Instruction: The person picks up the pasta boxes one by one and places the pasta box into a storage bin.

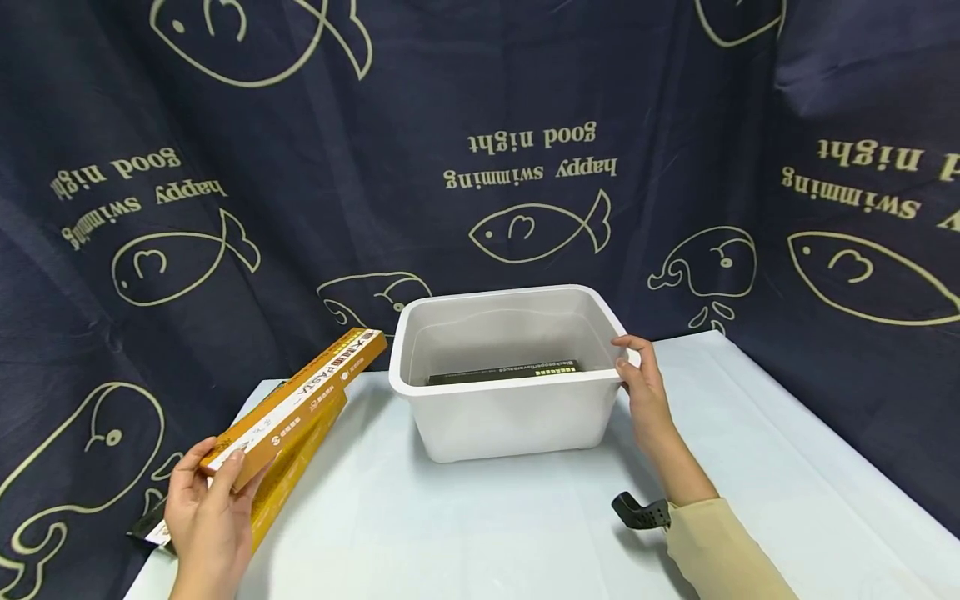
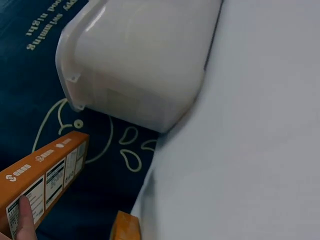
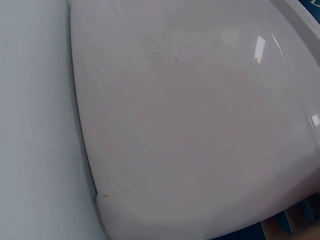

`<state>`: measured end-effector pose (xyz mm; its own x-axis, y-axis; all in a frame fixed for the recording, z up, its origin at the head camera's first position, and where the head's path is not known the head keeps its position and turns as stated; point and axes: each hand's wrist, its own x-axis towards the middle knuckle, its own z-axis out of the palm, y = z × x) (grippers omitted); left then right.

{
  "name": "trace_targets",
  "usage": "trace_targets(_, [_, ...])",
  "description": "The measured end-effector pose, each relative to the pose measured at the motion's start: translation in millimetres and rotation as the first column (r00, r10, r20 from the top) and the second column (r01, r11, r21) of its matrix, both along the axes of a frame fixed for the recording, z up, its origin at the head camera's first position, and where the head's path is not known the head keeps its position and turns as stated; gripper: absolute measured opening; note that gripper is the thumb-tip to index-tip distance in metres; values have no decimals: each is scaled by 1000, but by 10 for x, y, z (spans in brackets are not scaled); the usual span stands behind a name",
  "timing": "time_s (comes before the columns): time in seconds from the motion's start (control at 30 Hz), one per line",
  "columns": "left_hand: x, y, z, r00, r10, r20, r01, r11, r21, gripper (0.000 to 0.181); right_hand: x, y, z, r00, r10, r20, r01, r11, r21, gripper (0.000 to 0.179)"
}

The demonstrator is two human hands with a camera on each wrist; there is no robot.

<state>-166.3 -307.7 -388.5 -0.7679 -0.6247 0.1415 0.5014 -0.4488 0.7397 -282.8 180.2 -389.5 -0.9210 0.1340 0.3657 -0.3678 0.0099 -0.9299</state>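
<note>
My left hand (image 1: pixel 212 517) grips the near end of a long orange pasta box (image 1: pixel 307 396), held tilted above the left side of the table. In the left wrist view the thumb lies on the printed label of this pasta box (image 2: pixel 47 175). A white plastic bin (image 1: pixel 513 421) stands upright at the middle of the table. On its right rim my right hand (image 1: pixel 647 387) has its fingers and thumb closed over the edge. Inside the bin lies a dark box (image 1: pixel 506 372) with light lettering, its lower part hidden by the front wall.
Beneath the held box, a yellow-orange box (image 1: pixel 296 467) lies at the table's left edge, with a black package (image 1: pixel 153 523) partly under it. Behind the light table (image 1: pixel 480 533) hangs a dark blue curtain (image 1: pixel 420 150) with fish drawings. A black strap piece (image 1: pixel 641 510) sticks out by the right sleeve.
</note>
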Motion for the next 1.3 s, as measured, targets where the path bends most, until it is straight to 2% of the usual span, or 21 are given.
trace_targets(0.23, [-37,62,189,999,43,-29,-43,999,1,44,5,-12,13,1000,-3,4,3,1000,-2,38])
trace_targets(0.4, [-61,118,303,996,39,-83,-40,999,-14,43,8,-11,19,1000,0,7,0,1000,-5,38])
trace_targets(0.7, [-103,228,443,987,-33,-159,32,999,-9,41,4,-9,16,1000,1,-5,-1,1000,-11,37])
trace_targets(1.0, [-151,317,494,987,-89,-131,80,994,-72,40,-2,-11,-9,1000,-2,5,2,1000,-15,37])
trace_targets(1.3, [-245,366,537,989,-128,-80,118,986,-118,38,-6,-4,-3,1000,1,12,-1,1000,11,39])
